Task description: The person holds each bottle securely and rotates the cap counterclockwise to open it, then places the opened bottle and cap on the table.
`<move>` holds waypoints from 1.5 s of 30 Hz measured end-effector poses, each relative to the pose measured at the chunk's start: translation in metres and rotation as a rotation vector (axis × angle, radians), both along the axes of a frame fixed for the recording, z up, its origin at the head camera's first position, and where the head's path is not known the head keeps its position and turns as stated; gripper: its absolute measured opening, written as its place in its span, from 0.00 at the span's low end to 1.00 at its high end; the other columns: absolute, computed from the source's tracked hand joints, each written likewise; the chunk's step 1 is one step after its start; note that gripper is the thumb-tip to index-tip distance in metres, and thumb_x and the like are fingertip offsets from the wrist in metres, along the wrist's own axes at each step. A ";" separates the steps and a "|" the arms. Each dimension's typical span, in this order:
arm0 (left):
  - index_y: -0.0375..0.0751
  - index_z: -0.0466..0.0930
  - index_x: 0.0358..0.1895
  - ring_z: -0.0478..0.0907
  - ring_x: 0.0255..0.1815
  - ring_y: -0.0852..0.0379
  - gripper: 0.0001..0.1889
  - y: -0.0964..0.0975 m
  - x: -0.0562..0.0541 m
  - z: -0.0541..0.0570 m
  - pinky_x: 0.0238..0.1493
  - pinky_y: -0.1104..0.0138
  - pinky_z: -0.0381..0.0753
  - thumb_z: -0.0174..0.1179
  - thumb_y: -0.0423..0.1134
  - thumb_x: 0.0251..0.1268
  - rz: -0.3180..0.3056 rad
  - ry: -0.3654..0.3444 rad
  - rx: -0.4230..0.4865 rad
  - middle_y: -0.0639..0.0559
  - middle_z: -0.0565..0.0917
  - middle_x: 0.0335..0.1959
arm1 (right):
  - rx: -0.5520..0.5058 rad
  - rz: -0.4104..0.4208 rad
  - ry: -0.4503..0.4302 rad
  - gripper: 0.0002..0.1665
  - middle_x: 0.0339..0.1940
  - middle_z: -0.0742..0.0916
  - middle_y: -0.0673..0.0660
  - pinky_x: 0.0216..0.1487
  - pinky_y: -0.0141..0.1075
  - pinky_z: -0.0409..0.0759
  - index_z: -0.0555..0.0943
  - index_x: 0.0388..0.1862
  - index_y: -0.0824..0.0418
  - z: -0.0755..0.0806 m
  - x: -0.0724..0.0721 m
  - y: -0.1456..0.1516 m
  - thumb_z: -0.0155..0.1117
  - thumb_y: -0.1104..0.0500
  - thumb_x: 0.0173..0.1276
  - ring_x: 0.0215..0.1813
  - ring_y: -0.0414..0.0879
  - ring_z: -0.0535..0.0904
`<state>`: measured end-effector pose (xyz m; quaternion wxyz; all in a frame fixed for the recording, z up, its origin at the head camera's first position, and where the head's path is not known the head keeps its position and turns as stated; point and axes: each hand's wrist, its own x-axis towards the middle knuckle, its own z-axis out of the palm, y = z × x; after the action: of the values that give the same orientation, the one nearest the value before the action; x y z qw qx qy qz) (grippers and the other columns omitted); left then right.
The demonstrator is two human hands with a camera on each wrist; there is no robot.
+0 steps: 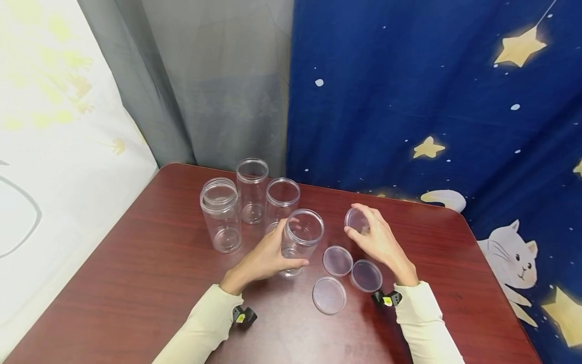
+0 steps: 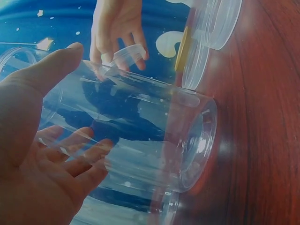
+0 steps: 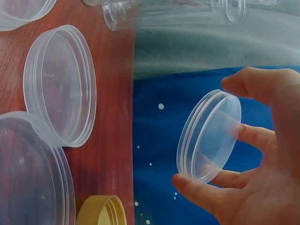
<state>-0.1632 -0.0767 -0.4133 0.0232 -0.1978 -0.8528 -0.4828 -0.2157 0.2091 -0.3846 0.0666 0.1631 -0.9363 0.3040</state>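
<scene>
My left hand point(image 1: 268, 253) grips a clear plastic jar point(image 1: 305, 240), thumb on the near side and fingers round the far side. The jar stands upright with its mouth uncovered; I cannot tell whether its base touches the table. In the right wrist view, a clear round lid point(image 3: 209, 136) is pinched between the thumb and fingers of my right hand point(image 3: 255, 159), held above the table. Several more clear lids lie between the hands, including a near lid point(image 1: 329, 295), a right lid point(image 1: 366, 276) and a far lid point(image 1: 338, 261).
Left of the held jar stand an open jar point(image 1: 282, 197), a taller-looking back jar point(image 1: 252, 189) and a left jar point(image 1: 220, 217) with rings at its top. A small gold round piece point(image 3: 101, 211) sits near the lids. Curtains hang behind the wooden table point(image 1: 150, 283).
</scene>
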 end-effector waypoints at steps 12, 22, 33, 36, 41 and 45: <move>0.45 0.61 0.68 0.72 0.61 0.51 0.47 0.001 0.002 0.000 0.62 0.53 0.74 0.79 0.47 0.43 -0.002 0.004 0.008 0.43 0.76 0.60 | 0.021 -0.023 -0.001 0.39 0.59 0.79 0.64 0.59 0.58 0.73 0.71 0.67 0.54 -0.007 -0.009 -0.002 0.75 0.48 0.59 0.60 0.61 0.75; 0.43 0.62 0.67 0.74 0.60 0.51 0.47 0.000 0.001 0.000 0.61 0.53 0.74 0.79 0.47 0.44 -0.004 -0.029 0.016 0.42 0.76 0.61 | 0.084 -0.040 -0.049 0.40 0.62 0.78 0.63 0.54 0.61 0.76 0.69 0.69 0.50 -0.015 -0.020 -0.009 0.72 0.42 0.60 0.61 0.61 0.75; 0.40 0.63 0.67 0.74 0.60 0.50 0.47 -0.002 0.001 0.001 0.62 0.53 0.73 0.79 0.47 0.43 -0.001 -0.037 -0.007 0.43 0.78 0.57 | 0.069 -0.080 -0.105 0.40 0.60 0.79 0.64 0.57 0.60 0.75 0.68 0.68 0.51 -0.015 -0.025 -0.010 0.70 0.39 0.61 0.60 0.62 0.76; 0.40 0.63 0.67 0.73 0.60 0.49 0.46 -0.002 0.001 0.000 0.62 0.52 0.73 0.79 0.47 0.44 -0.006 -0.041 -0.007 0.42 0.78 0.57 | 0.068 -0.079 -0.108 0.40 0.58 0.81 0.63 0.57 0.59 0.75 0.67 0.67 0.52 -0.014 -0.026 -0.010 0.70 0.39 0.61 0.58 0.61 0.77; 0.40 0.63 0.67 0.73 0.60 0.49 0.46 -0.002 0.000 -0.001 0.63 0.52 0.73 0.79 0.47 0.44 -0.008 -0.046 -0.005 0.40 0.77 0.59 | 0.086 -0.093 -0.124 0.40 0.52 0.84 0.61 0.51 0.55 0.78 0.67 0.67 0.51 -0.015 -0.027 -0.008 0.69 0.37 0.61 0.51 0.60 0.81; 0.41 0.63 0.67 0.74 0.59 0.50 0.46 -0.002 0.000 -0.001 0.62 0.53 0.73 0.79 0.47 0.44 -0.006 -0.045 -0.004 0.41 0.78 0.58 | 0.105 -0.117 -0.139 0.40 0.45 0.85 0.61 0.46 0.51 0.79 0.66 0.65 0.51 -0.017 -0.027 -0.006 0.68 0.35 0.61 0.45 0.57 0.82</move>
<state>-0.1631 -0.0790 -0.4146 0.0020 -0.1892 -0.8536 -0.4854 -0.2428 0.2033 -0.4015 0.0106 0.0901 -0.9612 0.2605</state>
